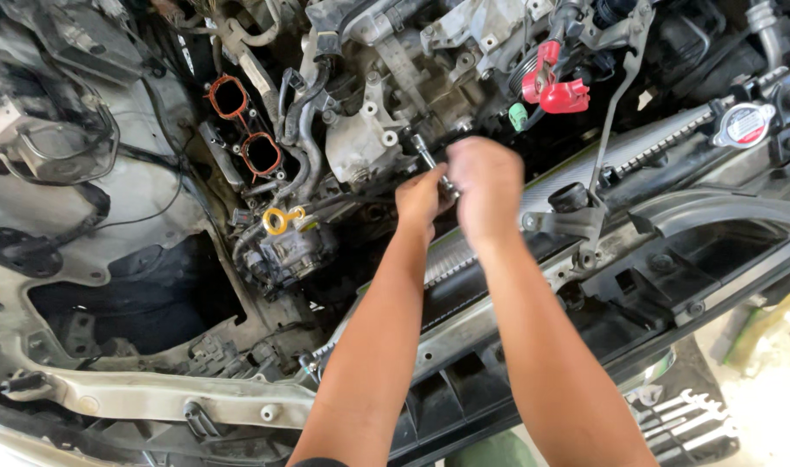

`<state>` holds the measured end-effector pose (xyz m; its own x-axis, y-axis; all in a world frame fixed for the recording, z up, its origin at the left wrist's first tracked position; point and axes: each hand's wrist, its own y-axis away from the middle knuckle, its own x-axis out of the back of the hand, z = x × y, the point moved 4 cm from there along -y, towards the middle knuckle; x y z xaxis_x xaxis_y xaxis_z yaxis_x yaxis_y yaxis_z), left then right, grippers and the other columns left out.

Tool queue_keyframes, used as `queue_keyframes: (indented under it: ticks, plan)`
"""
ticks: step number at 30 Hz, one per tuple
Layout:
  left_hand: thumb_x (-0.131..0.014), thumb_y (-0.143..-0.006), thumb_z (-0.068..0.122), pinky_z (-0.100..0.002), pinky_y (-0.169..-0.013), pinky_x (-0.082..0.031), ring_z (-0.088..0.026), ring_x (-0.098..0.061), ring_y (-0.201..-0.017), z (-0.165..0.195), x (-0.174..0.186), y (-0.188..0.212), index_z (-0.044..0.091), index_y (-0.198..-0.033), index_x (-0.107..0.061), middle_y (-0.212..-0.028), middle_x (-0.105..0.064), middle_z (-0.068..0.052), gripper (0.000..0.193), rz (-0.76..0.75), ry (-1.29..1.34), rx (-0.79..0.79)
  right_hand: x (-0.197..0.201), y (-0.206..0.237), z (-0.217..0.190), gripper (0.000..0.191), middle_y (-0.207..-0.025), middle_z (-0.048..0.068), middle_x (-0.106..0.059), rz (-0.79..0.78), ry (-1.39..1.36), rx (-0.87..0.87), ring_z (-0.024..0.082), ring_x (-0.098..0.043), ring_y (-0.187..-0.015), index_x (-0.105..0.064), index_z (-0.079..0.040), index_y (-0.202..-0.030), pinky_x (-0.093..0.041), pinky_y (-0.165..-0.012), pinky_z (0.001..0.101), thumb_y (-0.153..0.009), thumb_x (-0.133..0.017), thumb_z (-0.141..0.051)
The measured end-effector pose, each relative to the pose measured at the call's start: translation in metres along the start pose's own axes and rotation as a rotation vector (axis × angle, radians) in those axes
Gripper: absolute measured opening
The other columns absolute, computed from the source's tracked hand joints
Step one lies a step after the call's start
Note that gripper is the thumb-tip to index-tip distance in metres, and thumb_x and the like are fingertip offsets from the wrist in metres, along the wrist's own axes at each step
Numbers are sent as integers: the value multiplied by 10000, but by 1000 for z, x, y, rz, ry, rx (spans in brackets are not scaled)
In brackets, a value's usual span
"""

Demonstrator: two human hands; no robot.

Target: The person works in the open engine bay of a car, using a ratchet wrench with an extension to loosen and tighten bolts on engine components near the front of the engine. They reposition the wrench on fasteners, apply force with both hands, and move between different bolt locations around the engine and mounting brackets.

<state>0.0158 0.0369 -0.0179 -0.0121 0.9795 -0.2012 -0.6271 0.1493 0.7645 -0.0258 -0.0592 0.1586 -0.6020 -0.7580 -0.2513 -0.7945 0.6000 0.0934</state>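
**Head cam: both hands on a ratchet down in a crowded engine bay**

Head view looks down into the open engine bay, and it's packed. Biggest open space is the dark hollow at lower left; everywhere else is hoses, brackets and wiring. The radiator and its support run diagonally across the front, so both forearms have to reach over that edge to get in.

Left hand is curled shut around the lower end of the ratchet, which pokes up toward a silver bracket on the engine. Right hand is cupped closed over the same tool from above, probably to steady it, though its fingers hide the exact grip.

Swing room looks tight: the bracket sits just left and a black hose stub just right. Red terminal cover hangs above, a yellow dipstick ring sits off to the left, and spare wrenches lie down by the bumper.
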Motion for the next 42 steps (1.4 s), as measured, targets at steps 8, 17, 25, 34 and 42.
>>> queue_keyframes:
  ticks: [8,17,25,34,42]
  plan:
    - [-820,-829,202,-290,-458,-423,-132,-538,-495,-1,2,-9,-34,-860,-775,-631,-630,-45,242,90,-45,-120,70,-41,40,282,-589,-6,-388,435,-632,-167,162,-392,-570,-417,-141,-685,-388,-633,355,-906,-567,-232]
    - [-808,-842,215,-298,-464,-487,-143,-581,-494,6,-3,-10,-60,-880,-755,-631,-640,-59,284,97,-51,-97,76,-43,67,138,-835,-10,-561,505,-441,-198,143,-545,-790,-575,-146,-1048,-440,-740,314,-981,-560,-265]
    - [-805,-841,237,-297,-452,-476,-133,-551,-478,10,-6,-1,-57,-909,-764,-622,-634,-56,304,159,-50,-113,62,-42,50,229,-976,-14,-639,439,-294,-237,158,-634,-959,-560,-171,-1188,-477,-825,386,-1022,-525,-325]
    - [-818,-843,204,-294,-421,-424,-132,-521,-450,4,-4,-6,-40,-821,-745,-591,-611,-41,255,182,96,-118,34,-34,21,232,-965,12,-675,365,-153,-202,166,-694,-950,-540,-147,-1184,-519,-753,360,-1026,-525,-315]
    - [-782,-861,180,-347,-441,-411,-175,-528,-482,-7,-3,-27,-47,-776,-687,-622,-613,-71,261,-81,407,-60,-45,26,-24,120,-893,96,-735,-313,545,107,196,-729,-833,-682,-54,-997,-561,-773,313,-983,-634,-163]
